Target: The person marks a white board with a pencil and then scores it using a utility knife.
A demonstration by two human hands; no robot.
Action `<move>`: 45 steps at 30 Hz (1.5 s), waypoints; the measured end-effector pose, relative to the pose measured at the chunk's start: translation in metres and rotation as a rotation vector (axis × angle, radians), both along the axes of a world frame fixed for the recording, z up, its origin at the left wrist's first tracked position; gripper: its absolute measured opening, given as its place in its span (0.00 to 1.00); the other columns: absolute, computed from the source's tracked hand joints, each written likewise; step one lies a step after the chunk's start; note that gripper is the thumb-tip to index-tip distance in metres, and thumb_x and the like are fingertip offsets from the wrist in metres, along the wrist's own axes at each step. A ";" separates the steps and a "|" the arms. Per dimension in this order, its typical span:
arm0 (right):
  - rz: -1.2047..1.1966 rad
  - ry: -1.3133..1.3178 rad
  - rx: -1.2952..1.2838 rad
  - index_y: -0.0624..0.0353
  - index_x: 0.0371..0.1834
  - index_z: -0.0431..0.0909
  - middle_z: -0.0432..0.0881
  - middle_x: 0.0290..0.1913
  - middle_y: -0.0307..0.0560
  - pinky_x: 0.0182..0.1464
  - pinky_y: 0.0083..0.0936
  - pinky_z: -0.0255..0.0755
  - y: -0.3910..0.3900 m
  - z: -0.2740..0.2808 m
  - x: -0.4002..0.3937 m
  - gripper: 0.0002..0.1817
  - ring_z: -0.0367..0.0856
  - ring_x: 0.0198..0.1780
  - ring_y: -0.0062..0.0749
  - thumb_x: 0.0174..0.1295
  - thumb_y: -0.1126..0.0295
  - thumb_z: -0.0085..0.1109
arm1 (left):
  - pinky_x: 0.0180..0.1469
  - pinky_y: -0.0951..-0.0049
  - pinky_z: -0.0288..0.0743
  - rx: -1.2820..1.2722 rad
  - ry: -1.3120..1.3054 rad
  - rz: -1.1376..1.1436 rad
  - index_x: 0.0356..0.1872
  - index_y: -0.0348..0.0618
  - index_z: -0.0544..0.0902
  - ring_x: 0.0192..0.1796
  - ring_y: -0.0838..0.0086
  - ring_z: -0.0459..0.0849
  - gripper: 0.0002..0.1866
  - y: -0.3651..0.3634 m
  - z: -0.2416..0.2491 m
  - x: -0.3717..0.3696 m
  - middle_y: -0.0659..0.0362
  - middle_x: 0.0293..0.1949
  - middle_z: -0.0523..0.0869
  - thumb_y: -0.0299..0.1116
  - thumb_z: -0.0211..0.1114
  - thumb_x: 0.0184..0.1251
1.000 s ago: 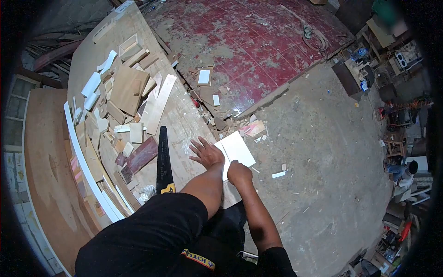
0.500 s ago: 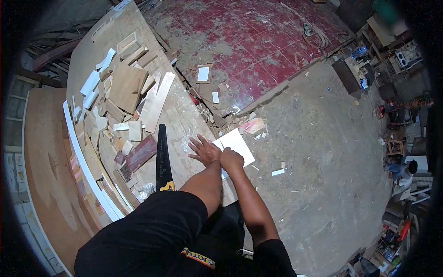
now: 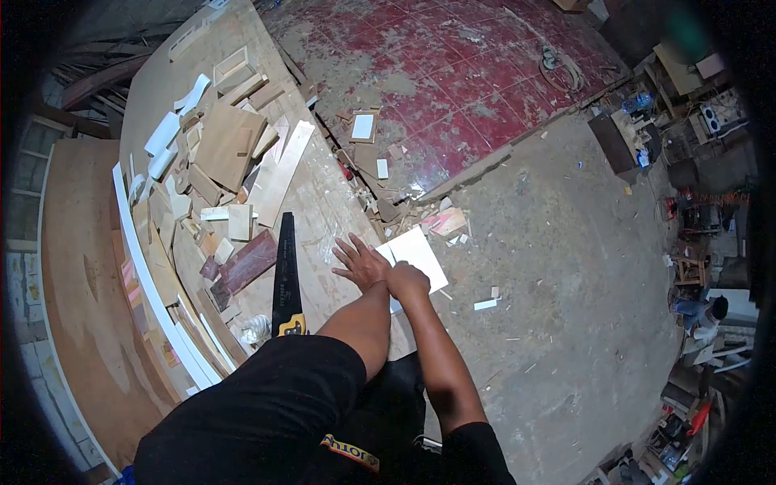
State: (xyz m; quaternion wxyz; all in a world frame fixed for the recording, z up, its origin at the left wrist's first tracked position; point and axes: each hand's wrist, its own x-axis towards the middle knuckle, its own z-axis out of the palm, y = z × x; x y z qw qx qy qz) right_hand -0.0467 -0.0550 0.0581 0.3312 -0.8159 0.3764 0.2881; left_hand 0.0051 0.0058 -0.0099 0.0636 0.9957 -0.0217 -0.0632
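Note:
My left hand [image 3: 361, 264] lies with its fingers spread on the wooden worktable [image 3: 319, 210], at the left edge of a white board [image 3: 420, 255]. Close beside it, my right hand [image 3: 408, 282] is closed over the board's near part; whatever its fingers hold is hidden beneath them. The board juts past the table's right edge over the floor. A hand saw [image 3: 286, 271] with a yellow and black handle rests on the table left of my left forearm.
Wood offcuts [image 3: 226, 145], a dark red piece [image 3: 248, 263] and curved white pieces [image 3: 164, 133] are heaped on the table's left. A framed white piece [image 3: 363, 127] lies beyond the table. Another person [image 3: 710, 317] is at the far right, near tools and scrap.
The camera view has shifted slightly, so the table and floor appear a little further right. Both hands keep nearly the same place and pose at the white board.

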 end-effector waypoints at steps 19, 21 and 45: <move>-0.044 0.116 0.057 0.67 0.51 0.79 0.81 0.53 0.68 0.56 0.43 0.75 -0.001 0.076 -0.032 0.19 0.83 0.55 0.55 0.66 0.66 0.43 | 0.71 0.27 0.34 0.010 -0.019 -0.006 0.77 0.51 0.50 0.79 0.45 0.38 0.32 -0.001 0.006 -0.001 0.45 0.78 0.43 0.42 0.45 0.75; -0.036 0.102 0.074 0.67 0.51 0.79 0.82 0.52 0.66 0.55 0.43 0.76 -0.006 0.070 -0.022 0.20 0.83 0.54 0.55 0.65 0.65 0.44 | 0.71 0.27 0.35 0.004 -0.026 -0.015 0.77 0.51 0.50 0.79 0.45 0.37 0.32 -0.001 0.006 -0.002 0.46 0.78 0.42 0.43 0.44 0.75; -0.055 0.048 0.094 0.67 0.51 0.81 0.82 0.53 0.65 0.56 0.44 0.75 -0.005 0.037 -0.010 0.19 0.83 0.55 0.53 0.63 0.66 0.49 | 0.71 0.28 0.34 0.025 -0.041 -0.002 0.77 0.50 0.50 0.79 0.46 0.38 0.34 -0.001 -0.001 -0.001 0.46 0.78 0.41 0.43 0.47 0.72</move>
